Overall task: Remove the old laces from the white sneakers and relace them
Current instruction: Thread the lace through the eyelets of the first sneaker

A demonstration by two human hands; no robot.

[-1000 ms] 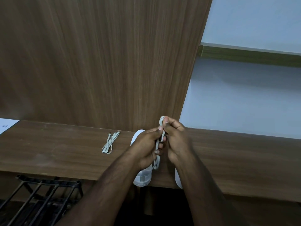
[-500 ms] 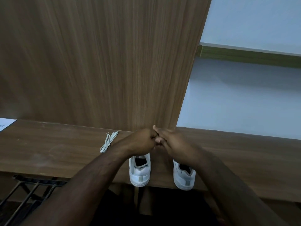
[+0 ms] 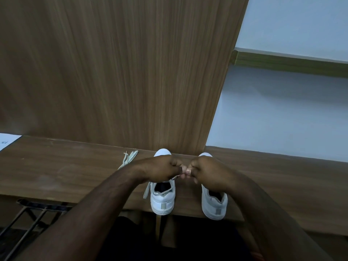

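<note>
Sneakers (image 3: 163, 201): no legible writing; hands (image 3: 185, 171) pinch lace (image 3: 148, 189)

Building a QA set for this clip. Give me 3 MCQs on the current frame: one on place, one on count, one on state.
1. Where does the loose lace bundle lie?
A. left of the left sneaker
B. inside a shoe
C. on the floor

2. How many sneakers stand on the wooden bench?
A. one
B. two
C. three

3. What are the hands doing?
A. lying flat
B. curled, knuckles together
C. hanging away from the bench

Key: 1 A, the bundle rests on the bench by the wall. 2 B, a right sneaker stands beside the left. 3 B, left hand and right hand meet between the shoes.
</note>
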